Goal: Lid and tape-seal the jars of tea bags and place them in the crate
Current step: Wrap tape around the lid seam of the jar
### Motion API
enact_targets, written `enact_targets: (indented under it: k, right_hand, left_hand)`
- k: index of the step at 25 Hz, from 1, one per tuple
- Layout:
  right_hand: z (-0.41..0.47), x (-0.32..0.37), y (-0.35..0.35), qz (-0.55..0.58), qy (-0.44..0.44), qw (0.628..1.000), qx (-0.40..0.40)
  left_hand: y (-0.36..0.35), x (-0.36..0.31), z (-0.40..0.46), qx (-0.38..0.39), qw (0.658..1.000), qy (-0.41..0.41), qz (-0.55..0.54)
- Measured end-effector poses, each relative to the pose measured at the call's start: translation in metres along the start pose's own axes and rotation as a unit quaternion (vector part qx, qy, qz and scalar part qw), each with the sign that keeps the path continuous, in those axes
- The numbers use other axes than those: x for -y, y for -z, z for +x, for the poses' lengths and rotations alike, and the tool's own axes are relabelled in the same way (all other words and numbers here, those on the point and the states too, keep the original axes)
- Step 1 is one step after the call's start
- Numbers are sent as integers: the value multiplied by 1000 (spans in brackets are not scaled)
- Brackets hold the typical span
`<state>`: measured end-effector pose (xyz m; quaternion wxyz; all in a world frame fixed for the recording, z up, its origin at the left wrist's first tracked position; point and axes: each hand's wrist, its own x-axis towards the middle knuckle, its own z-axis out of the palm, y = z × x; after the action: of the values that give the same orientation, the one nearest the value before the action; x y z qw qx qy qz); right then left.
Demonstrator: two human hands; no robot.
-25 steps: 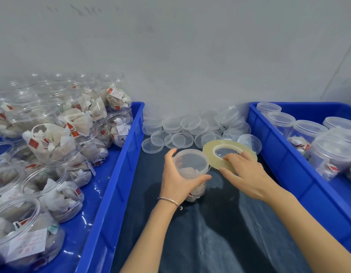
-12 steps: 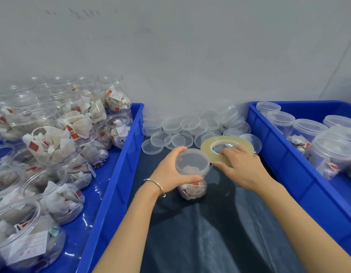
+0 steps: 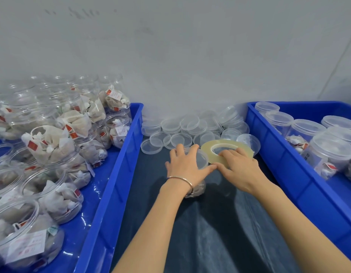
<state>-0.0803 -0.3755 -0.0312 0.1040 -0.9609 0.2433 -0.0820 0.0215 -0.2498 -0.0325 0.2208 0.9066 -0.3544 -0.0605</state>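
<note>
On the left, a blue crate (image 3: 119,174) holds the open jars of tea bags (image 3: 52,146) that wait for lids. In the middle the left hand (image 3: 187,164) curls over the lidded jar (image 3: 198,160) on the dark cloth (image 3: 210,233) — probably to keep it steady for taping. The right hand (image 3: 237,168) grips the tape roll (image 3: 226,151) just beside the rim. Spare lids (image 3: 170,125) lie behind, near. The right crate (image 3: 279,164) holds the lidded jars (image 3: 328,152).
</note>
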Motion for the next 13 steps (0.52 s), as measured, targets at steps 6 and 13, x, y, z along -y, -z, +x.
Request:
enact_targets:
  k: [6,13]
  right_hand:
    - [1,-8,13,-18,60,998,26]
    - [3,-14,11,1,53,998,21]
  left_hand:
    - [-5,9,1,-33,998,-39,-24]
    - [2,20,2,-15,992,-124,-33]
